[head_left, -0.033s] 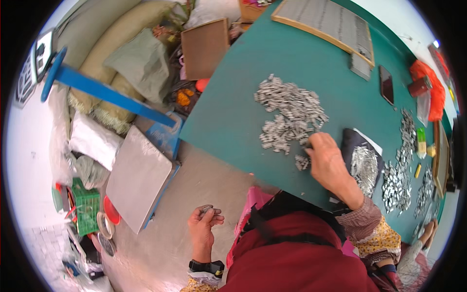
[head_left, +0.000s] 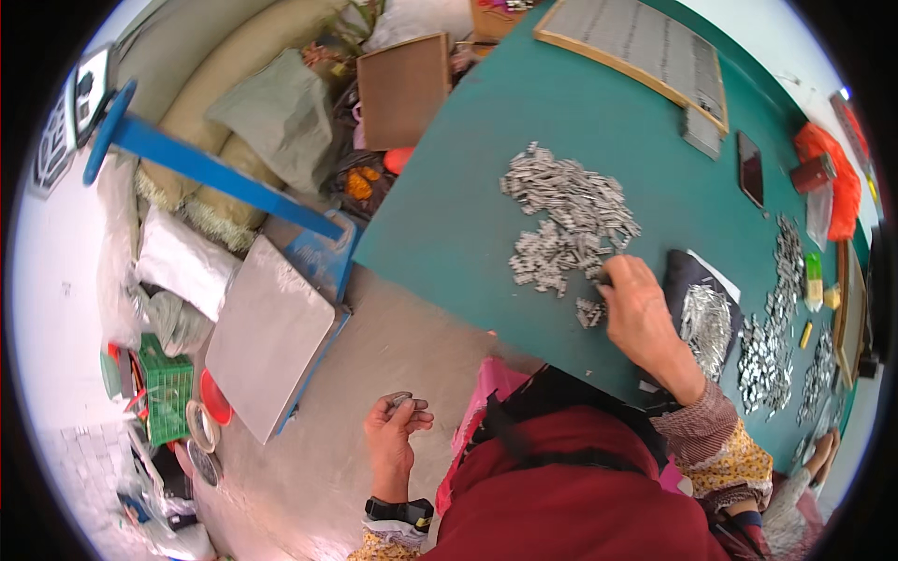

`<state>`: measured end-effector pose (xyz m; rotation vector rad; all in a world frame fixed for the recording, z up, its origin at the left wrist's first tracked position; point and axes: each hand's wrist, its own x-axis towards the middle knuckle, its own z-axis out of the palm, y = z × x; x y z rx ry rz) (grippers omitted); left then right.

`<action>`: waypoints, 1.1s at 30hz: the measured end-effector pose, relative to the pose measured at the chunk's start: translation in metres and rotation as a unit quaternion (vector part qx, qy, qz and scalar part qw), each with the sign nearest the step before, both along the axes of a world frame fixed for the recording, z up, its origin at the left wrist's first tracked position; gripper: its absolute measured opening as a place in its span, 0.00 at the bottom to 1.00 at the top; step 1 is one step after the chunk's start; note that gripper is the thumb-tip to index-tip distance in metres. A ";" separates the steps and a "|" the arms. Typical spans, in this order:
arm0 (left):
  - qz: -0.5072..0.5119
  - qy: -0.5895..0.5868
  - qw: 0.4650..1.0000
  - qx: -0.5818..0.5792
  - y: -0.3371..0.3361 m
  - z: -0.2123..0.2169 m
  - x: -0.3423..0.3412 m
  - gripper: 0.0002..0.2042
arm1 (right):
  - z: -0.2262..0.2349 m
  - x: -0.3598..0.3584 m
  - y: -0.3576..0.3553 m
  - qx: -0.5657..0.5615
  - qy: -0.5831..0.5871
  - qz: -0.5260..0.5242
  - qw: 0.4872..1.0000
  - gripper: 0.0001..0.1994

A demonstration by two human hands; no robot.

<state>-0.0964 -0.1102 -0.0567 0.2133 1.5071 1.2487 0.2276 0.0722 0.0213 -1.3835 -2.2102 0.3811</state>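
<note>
My right hand (head_left: 642, 316) reaches over the green table, its fingers bent and drawn together at the lower right edge of a heap of small grey metal pieces (head_left: 572, 213). Whatever lies between those fingertips is hidden. Just left of them sits a small separate cluster of the same pieces (head_left: 589, 313). Off the table's near edge, my left hand (head_left: 393, 438) is held up above the floor. Its thumb and fingers close on a small grey metal piece (head_left: 400, 399). Beside my right wrist, thin shiny metal pins (head_left: 706, 324) lie on a dark cloth (head_left: 681, 273).
On the green table (head_left: 440, 215) lie a wood-framed tray of grey rows (head_left: 636, 47), a phone (head_left: 750, 168), more shiny metal parts (head_left: 767, 365) and an orange-red bag (head_left: 828, 164). A platform scale (head_left: 271, 341) with a blue post stands left. Another person's arm (head_left: 823, 453) shows far right.
The view has shifted slightly, so the table and heap appear a little further right. Both hands keep nearly the same pose.
</note>
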 end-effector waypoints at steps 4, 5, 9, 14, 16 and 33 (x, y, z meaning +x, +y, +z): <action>0.027 0.010 1.000 -0.008 -0.003 -0.004 -0.009 0.08 | 0.017 -0.005 0.000 -0.034 -0.049 -0.015 0.998 0.12; 0.030 0.008 0.999 -0.008 -0.003 -0.005 -0.010 0.08 | 0.022 -0.007 -0.003 -0.036 -0.044 -0.024 0.998 0.13; 0.033 -0.004 0.999 0.011 0.004 -0.004 -0.008 0.08 | 0.041 -0.010 -0.016 -0.111 0.051 -0.026 0.992 0.10; -0.036 0.000 0.998 0.053 0.027 0.025 0.013 0.07 | 0.032 -0.017 -0.032 -0.297 0.239 -0.051 0.923 0.07; -0.095 -0.012 0.991 0.090 0.048 0.045 0.035 0.07 | 0.024 -0.013 -0.039 -0.309 0.276 -0.040 0.909 0.08; -0.325 -0.084 0.925 0.180 0.116 0.089 0.139 0.06 | 0.034 -0.009 -0.060 -0.134 0.225 -0.001 0.965 0.11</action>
